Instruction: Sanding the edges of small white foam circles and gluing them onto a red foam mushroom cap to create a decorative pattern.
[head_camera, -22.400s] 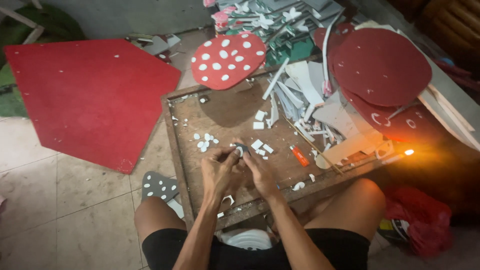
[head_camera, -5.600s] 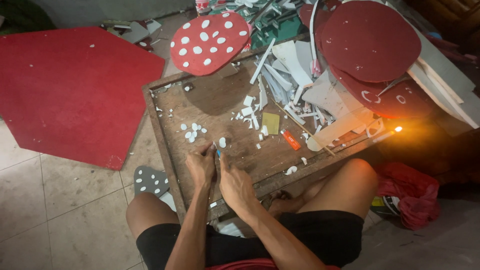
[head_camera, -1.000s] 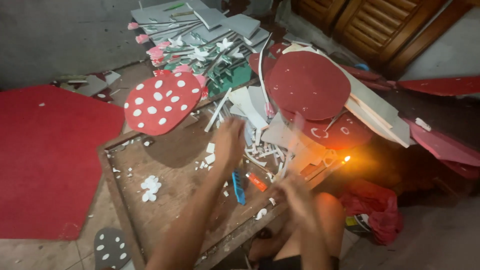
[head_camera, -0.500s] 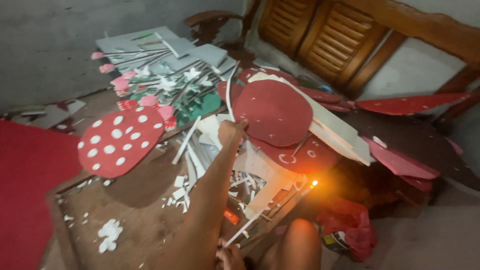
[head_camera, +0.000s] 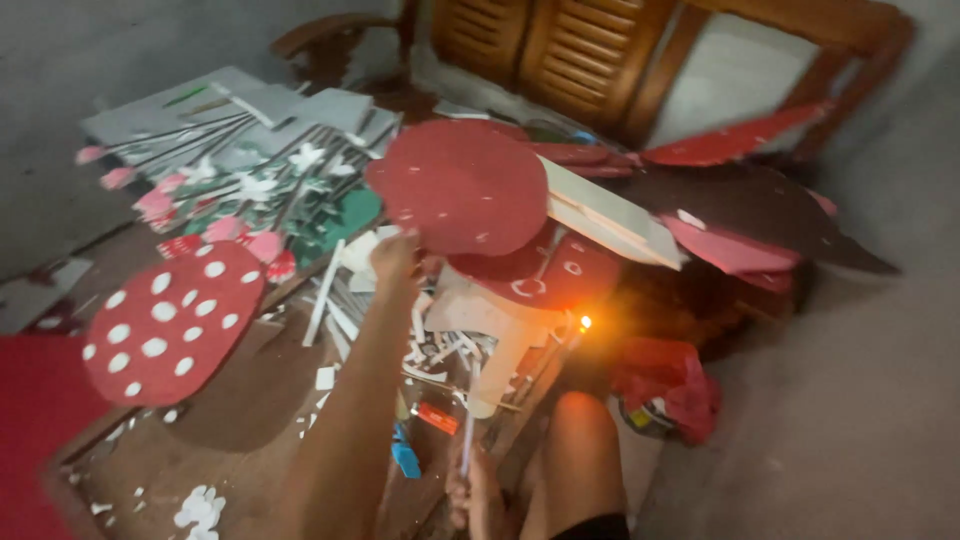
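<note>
My left hand (head_camera: 397, 258) reaches out over the scrap heap, fingers curled at the lower edge of the plain red foam disc (head_camera: 462, 186); blur hides whether they pinch it. My right hand (head_camera: 474, 492) stays low by my knee, closed round a thin white stick (head_camera: 466, 430). Best done, I judge, by gripping the rim firmly and lifting flat, clear of the white strips (head_camera: 440, 345); the lit candle (head_camera: 583, 324) sits near.

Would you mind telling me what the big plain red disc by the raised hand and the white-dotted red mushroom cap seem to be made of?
Plain red disc: probably craft foam sheet, matte, flat and thin-edged, with no shine. White-dotted red mushroom cap: likely the same matte foam, its white dots seemingly stuck-on cutouts. The blur leaves both open.
</note>
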